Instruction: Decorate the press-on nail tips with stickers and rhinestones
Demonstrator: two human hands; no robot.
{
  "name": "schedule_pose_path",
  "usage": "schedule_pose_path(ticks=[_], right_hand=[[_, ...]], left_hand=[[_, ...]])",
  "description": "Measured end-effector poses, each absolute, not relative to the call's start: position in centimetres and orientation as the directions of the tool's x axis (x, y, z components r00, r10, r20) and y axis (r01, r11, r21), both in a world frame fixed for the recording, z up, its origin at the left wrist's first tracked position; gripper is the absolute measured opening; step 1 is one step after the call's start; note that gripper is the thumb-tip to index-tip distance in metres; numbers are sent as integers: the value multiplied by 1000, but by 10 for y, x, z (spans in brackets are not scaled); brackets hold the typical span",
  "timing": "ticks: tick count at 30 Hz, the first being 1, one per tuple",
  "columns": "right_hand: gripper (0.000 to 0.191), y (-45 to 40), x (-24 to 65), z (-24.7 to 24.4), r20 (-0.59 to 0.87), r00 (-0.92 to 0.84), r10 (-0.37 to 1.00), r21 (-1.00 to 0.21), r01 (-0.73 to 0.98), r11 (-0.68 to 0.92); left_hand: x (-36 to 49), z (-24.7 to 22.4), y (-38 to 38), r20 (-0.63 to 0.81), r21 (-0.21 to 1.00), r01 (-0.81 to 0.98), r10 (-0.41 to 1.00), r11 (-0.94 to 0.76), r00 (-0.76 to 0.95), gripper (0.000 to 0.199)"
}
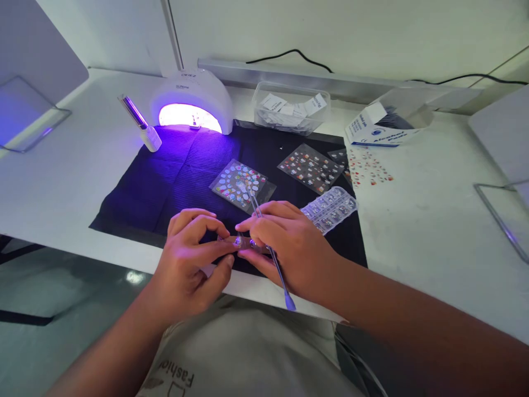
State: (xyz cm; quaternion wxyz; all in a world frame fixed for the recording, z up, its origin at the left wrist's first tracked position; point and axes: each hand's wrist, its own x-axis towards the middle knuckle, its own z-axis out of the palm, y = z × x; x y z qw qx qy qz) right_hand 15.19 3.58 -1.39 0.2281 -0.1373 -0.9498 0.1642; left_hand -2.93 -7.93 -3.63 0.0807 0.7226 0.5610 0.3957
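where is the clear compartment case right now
In the head view, the clear compartment case lies right of centre on the black mat, near its right edge, just beyond the right hand, which partly hides it.

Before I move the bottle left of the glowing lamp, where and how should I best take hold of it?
I would take the bottle by its wide white base, coming from the left. The lamp stands close on its right, and the tall, narrow cap would likely give a less steady grip.
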Motion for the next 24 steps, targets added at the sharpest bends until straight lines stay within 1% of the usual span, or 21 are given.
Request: schedule_pose_path(ticks=[5, 10, 17, 24], right_hand=[[12, 35, 152, -14, 408, -852, 327, -357, 182, 916], [13, 35, 152, -15, 400, -850, 344, -371, 193, 908], [15, 36, 151, -16, 398, -848, 349, -391, 188, 901], [16, 35, 151, -15, 400, -848, 347, -383, 189, 904]], left_hand=[[-27, -35, -79, 475, 556, 762, 879, -332, 36, 19], [-27, -35, -81, 470, 523, 802, 883, -288, 10, 20], [-27, -37, -82, 461, 530, 800, 887, -282, 7, 20], [-28, -37, -82, 476, 520, 793, 878, -317, 39, 22]])
